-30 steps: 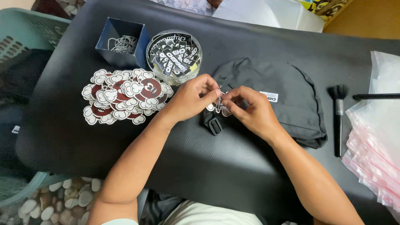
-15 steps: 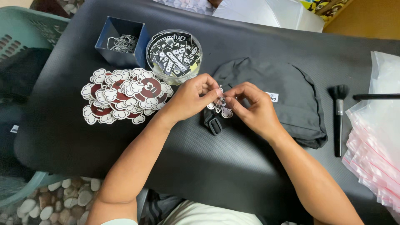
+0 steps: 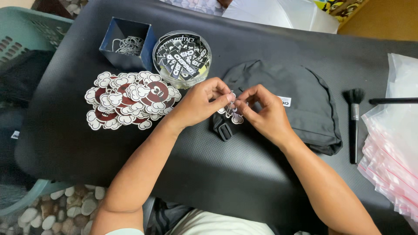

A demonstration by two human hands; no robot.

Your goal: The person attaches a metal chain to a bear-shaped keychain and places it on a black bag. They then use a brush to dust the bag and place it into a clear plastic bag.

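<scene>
While pinching a small white-edged charm (image 3: 231, 109) at frame centre, left hand (image 3: 201, 104) and right hand (image 3: 265, 114) both closed on it, over a black cap (image 3: 300, 109) on the bench (image 3: 244, 174); sticker pile (image 3: 130, 100) at left; brush (image 3: 353, 117) at right.

A black bench (image 3: 244, 174) carries everything. Near its far left corner stand a blue box (image 3: 126, 41) and, just beside it, a round clear tub (image 3: 182, 58). A heap of stickers (image 3: 130, 99) lies in front of them. A dark cap (image 3: 287, 102) lies mid-bench, a brush (image 3: 353, 119) beside it, and clear bags (image 3: 392, 148) at the right edge.
</scene>
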